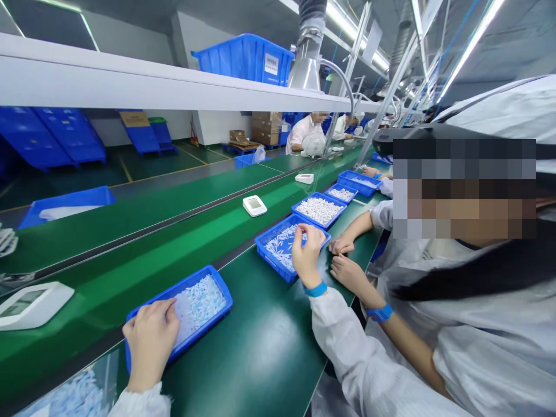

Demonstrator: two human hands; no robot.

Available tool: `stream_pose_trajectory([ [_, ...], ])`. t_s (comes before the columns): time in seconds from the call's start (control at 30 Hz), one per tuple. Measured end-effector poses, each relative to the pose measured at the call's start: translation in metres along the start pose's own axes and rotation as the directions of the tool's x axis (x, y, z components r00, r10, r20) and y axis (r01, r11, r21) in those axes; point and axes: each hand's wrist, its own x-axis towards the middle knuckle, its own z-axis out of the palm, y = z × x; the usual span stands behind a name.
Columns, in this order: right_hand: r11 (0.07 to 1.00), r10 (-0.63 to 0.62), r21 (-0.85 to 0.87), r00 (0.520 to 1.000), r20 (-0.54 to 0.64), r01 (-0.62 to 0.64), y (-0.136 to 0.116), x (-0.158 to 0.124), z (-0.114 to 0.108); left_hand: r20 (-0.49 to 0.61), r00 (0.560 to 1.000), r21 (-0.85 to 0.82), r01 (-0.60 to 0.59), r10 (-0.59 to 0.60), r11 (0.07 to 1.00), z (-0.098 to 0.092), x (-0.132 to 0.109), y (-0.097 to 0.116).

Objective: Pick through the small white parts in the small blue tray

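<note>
My left hand (152, 339) is over the near end of a long blue tray (226, 301), its fingers curled and drawn together. That tray holds many small pale-blue and white pieces (204, 301). Further right, my right hand (306, 252), with a blue wristband (316, 289), is raised at the near corner of another blue tray (271, 265). Its thumb and fingertips meet in a pinch. Slim white pieces (278, 246) lie scattered in this second tray. Whatever either hand has between its fingers is too small or hidden to make out.
A co-worker's two hands (353, 275) are close on my right. More blue trays (319, 209) of white pieces line the bench. White devices with displays (254, 205) sit on the green belt (195, 231). A clear bag of pale-blue pieces (73, 397) lies at lower left. A shelf (152, 81) crosses above.
</note>
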Motion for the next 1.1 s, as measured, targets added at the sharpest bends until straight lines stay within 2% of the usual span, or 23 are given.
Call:
stream_pose_trajectory([
  [0.1,0.96,0.144,-0.268,0.96,0.239,-0.077,0.041,-0.003,-0.006,0.045,0.998,0.03,0.032,-0.033,0.999,-0.002,0.0,0.001],
  [0.17,0.943,0.191,-0.321,0.926,0.326,-0.081,0.049,-0.013,-0.003,0.077,0.996,0.058,0.043,-0.047,0.997,-0.004,0.0,0.001],
  [0.2,0.952,0.173,-0.299,0.917,0.359,-0.063,0.046,-0.018,0.0,0.094,0.994,0.071,0.046,-0.052,0.996,-0.005,0.0,0.001],
  [0.27,0.988,0.05,-0.152,0.89,0.453,0.022,0.026,-0.026,0.007,0.136,0.989,0.093,0.053,-0.065,0.994,-0.01,0.001,0.001],
  [0.33,0.988,-0.154,0.087,0.812,0.563,0.128,-0.006,-0.033,0.016,0.198,0.976,0.117,0.066,-0.088,0.991,-0.015,0.002,-0.001],
  [0.37,0.96,-0.276,0.215,0.742,0.61,0.181,-0.025,-0.036,0.021,0.239,0.966,0.13,0.072,-0.102,0.989,-0.018,0.002,-0.003],
  [0.4,0.915,-0.397,0.332,0.652,0.646,0.229,-0.044,-0.04,0.026,0.283,0.952,0.145,0.078,-0.117,0.986,-0.021,0.002,-0.005],
  [0.47,0.815,-0.579,0.499,0.436,0.689,0.295,-0.078,-0.049,0.038,0.369,0.92,0.163,0.076,-0.133,0.984,-0.024,0.002,-0.011],
  [0.53,0.755,-0.643,0.554,0.229,0.731,0.35,-0.105,-0.062,0.053,0.418,0.899,0.145,0.076,-0.131,0.986,-0.025,0.002,-0.017],
  [0.57,0.739,-0.638,0.547,0.148,0.756,0.393,-0.115,-0.069,0.06,0.425,0.896,0.127,0.079,-0.126,0.989,-0.025,0.001,-0.02],
  [0.6,0.722,-0.622,0.53,0.083,0.779,0.444,-0.122,-0.076,0.068,0.42,0.899,0.108,0.084,-0.122,0.991,-0.025,0.001,-0.023],
  [0.67,0.684,-0.586,0.493,0.005,0.81,0.538,-0.131,-0.088,0.083,0.398,0.909,0.08,0.099,-0.123,0.992,-0.026,0.001,-0.026],
  [0.77,0.661,-0.577,0.48,-0.017,0.816,0.577,-0.135,-0.097,0.1,0.373,0.918,0.038,0.13,-0.135,0.991,-0.028,0.003,-0.028],
  [0.9,0.686,-0.581,0.501,-0.018,0.814,0.528,-0.136,-0.092,0.108,0.291,0.946,-0.013,0.151,-0.14,0.988,-0.03,0.005,-0.028],
  [1.0,0.711,-0.605,0.514,0.045,0.795,0.479,-0.136,-0.085,0.109,0.246,0.96,-0.016,0.14,-0.132,0.99,-0.028,0.005,-0.028],
  [1.1,0.746,-0.632,0.55,0.14,0.762,0.376,-0.14,-0.078,0.106,0.226,0.967,-0.05,0.132,-0.118,0.99,-0.024,0.006,-0.029],
])
